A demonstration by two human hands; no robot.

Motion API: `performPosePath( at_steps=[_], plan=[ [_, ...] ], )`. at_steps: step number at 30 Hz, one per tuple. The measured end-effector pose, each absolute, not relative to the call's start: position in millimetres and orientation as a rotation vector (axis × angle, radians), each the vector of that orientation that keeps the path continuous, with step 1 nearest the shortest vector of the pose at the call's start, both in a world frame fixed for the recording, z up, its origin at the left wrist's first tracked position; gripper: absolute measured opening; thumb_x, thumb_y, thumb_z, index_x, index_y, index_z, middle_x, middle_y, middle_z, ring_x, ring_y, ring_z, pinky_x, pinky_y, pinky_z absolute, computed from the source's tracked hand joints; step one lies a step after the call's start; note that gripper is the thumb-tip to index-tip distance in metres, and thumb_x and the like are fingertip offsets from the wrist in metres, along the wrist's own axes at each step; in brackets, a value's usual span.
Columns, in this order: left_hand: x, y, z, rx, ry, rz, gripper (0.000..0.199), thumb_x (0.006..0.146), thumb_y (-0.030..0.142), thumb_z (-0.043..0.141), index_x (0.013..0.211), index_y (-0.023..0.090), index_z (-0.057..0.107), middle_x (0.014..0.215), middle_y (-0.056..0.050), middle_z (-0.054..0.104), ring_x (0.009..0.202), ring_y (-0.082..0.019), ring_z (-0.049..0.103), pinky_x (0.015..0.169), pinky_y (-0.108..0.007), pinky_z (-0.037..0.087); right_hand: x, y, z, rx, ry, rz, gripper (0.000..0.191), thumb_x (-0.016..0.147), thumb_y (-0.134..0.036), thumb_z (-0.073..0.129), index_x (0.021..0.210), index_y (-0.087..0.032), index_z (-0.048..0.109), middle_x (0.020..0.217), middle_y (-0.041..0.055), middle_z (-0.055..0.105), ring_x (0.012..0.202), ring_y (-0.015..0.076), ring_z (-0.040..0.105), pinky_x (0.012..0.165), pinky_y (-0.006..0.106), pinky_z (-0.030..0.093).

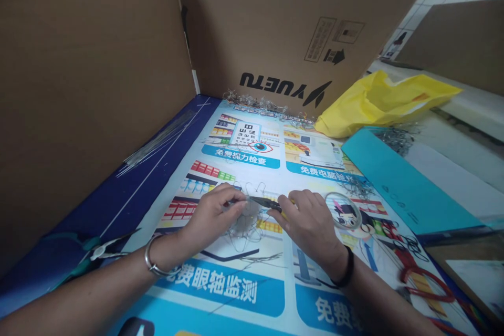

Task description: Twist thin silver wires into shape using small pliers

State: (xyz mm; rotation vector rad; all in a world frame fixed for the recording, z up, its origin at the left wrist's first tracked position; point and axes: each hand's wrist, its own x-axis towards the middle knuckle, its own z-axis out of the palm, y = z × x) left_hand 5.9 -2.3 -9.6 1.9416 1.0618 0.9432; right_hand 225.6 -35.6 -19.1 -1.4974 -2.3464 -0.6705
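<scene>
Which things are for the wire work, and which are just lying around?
Seem to belong to the work:
- left hand, pinching thin wire
- right hand, gripping pliers

Just lying about:
- straight wires, perhaps spares
- green-handled tool
- yellow bag
- turquoise board

Thin, bent silver wire (242,228) at the centre of the frame.
The left hand (214,215) pinches it beside dark-nosed, yellow-handled pliers (268,203) gripped by the right hand (311,226); a crumpled yellow bag (381,105) lies upper right, a green-handled metal tool (98,251) lower left.
</scene>
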Motion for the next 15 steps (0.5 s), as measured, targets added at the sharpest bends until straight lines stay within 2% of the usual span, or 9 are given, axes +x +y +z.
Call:
performPosePath(
  at_steps=[15],
  plan=[
    [6.8, -1.0, -7.1, 1.615, 1.215, 0.941, 0.015, 0.08, 0.026, 0.053, 0.07, 0.017, 0.058, 0.067, 0.0, 0.056, 0.067, -0.014, 0.052, 0.057, -0.023, 0.041, 216.1, -45.5, -8.5, -1.559, -2.387, -0.609, 0.022, 0.083, -0.041, 0.056, 0.083, -0.02, 0.061, 0.077, 0.0068, 0.057, 0.075, 0.0216, 0.044, 0.066, 0.033, 0.024]
  ],
)
